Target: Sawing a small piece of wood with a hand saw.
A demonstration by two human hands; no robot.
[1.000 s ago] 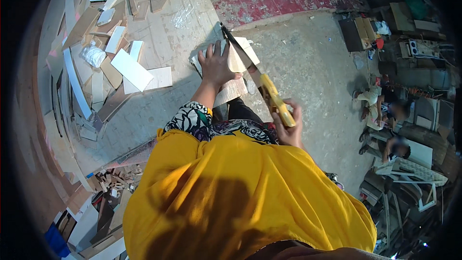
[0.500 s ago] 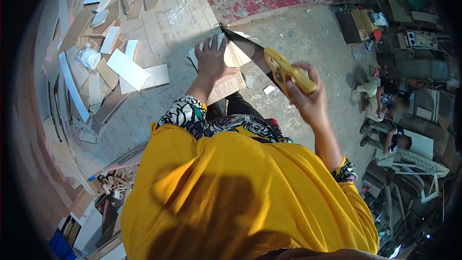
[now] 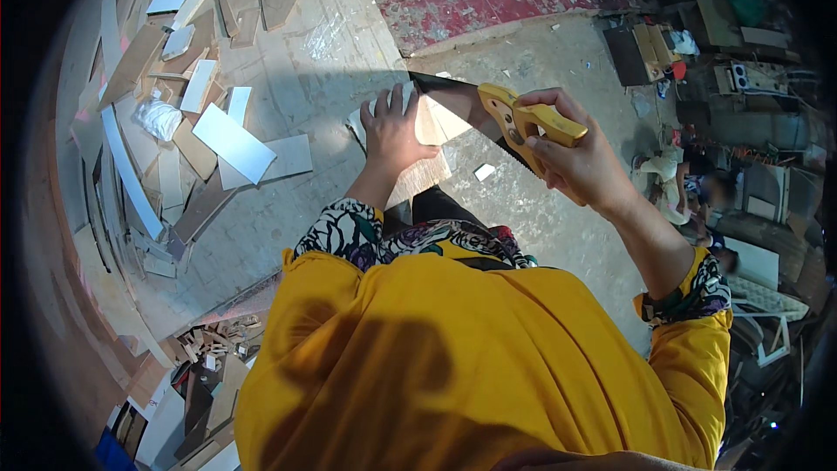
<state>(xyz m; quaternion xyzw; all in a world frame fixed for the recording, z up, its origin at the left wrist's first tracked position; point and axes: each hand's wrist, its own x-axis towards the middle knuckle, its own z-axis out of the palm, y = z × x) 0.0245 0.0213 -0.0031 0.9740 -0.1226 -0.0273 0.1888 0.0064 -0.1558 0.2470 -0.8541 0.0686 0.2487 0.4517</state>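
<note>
My right hand [image 3: 580, 157] is wrapped round the yellow handle of a handsaw [image 3: 506, 113]. The dark blade reaches leftward and away from me, its tip by the far side of a pale wooden piece [image 3: 445, 119]. My left hand [image 3: 392, 133] lies on that piece with its fingers spread, pressing down from above. Under it, a rough wooden surface [image 3: 425, 176] shows just in front of my legs. Whether the teeth touch the wood I cannot tell.
Wood offcuts and white boards [image 3: 234, 143] lie scattered on the left, with a clear plastic bundle [image 3: 158, 119] among them. More scraps [image 3: 209, 344] are heaped at lower left. People [image 3: 676, 179] sit at the right near stacked panels. A small white chip [image 3: 485, 172] lies on the floor.
The saw's handle and my right hand have shifted slightly, and the blade lies flatter across the view. My right elbow has swung outward. My left hand stays on the wood.
</note>
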